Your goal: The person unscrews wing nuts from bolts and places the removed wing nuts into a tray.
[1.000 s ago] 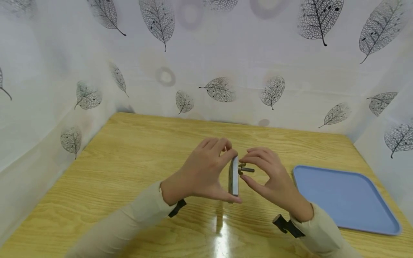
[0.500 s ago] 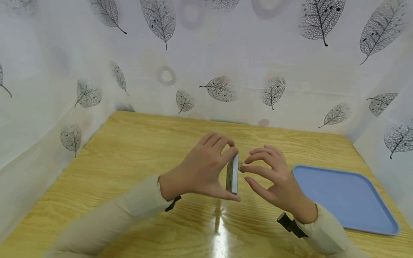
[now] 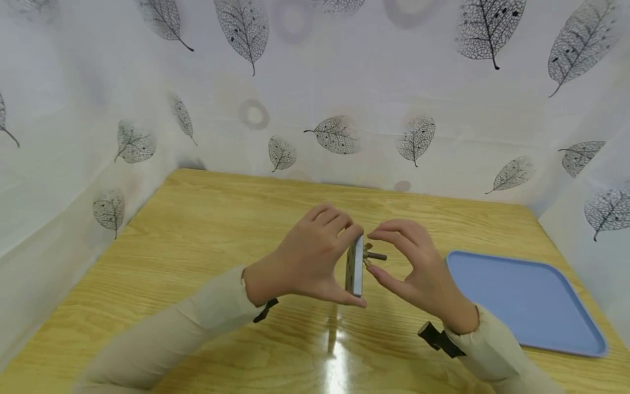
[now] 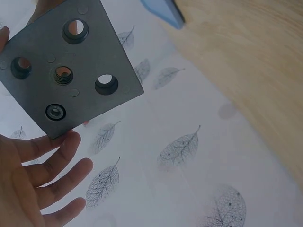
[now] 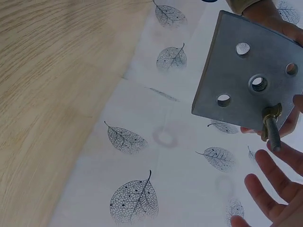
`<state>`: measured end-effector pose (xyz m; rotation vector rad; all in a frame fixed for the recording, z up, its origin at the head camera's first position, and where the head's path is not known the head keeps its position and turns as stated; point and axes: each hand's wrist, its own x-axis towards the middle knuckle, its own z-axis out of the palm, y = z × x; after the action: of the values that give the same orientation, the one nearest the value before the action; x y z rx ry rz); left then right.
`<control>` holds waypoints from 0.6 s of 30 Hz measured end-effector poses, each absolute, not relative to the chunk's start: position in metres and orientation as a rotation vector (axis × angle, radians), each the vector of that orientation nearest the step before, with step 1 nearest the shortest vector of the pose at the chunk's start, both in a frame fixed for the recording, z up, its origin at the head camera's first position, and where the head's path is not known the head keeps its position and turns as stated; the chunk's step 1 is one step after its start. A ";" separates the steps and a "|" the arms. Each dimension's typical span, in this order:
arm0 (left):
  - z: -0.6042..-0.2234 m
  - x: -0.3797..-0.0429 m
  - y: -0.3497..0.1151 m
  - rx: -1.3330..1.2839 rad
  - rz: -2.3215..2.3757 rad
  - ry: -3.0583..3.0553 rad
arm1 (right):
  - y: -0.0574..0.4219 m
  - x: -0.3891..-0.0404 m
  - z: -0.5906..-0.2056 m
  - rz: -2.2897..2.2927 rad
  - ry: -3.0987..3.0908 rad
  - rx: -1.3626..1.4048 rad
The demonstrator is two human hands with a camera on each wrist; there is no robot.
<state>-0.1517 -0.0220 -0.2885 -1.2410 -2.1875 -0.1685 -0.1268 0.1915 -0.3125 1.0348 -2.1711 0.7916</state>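
A square grey metal plate (image 3: 357, 268) is held upright above the table by my left hand (image 3: 310, 257), gripped at its edges between thumb and fingers. Several holes pierce it. In the left wrist view a socket bolt head (image 4: 56, 111) sits recessed in one corner hole. The threaded bolt (image 5: 273, 135) sticks out of the other face, with a brass wing nut (image 5: 272, 112) on it close to the plate. My right hand (image 3: 418, 268) is bent loosely around the wing nut. Its thumb is at the lower wing; its other fingers stand slightly apart from the nut.
A blue tray (image 3: 526, 301) lies on the wooden table (image 3: 236, 219) to the right, beside my right forearm. A white cloth with leaf prints (image 3: 334, 71) hangs behind the table and along its sides. Black straps with small cameras are on both wrists.
My right fingers swept across the wing nut, spread, then came back around it. The wings now stand at a different angle. The plate and left hand barely moved.
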 end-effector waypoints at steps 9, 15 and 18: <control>-0.289 -0.151 -0.021 -1.237 -0.144 -2.209 | 0.191 -0.130 -0.315 0.598 -2.206 1.030; -0.291 -0.150 -0.020 -1.217 -0.175 -2.205 | 0.191 -0.131 -0.315 0.415 -2.055 1.060; -0.292 -0.150 -0.020 -1.208 -0.189 -2.203 | 0.190 -0.132 -0.316 0.356 -1.953 1.079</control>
<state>-0.1504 -0.0200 -0.2924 -1.2082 -2.2026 -0.1886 -0.1315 0.1904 -0.3159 1.0787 -1.9532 0.3558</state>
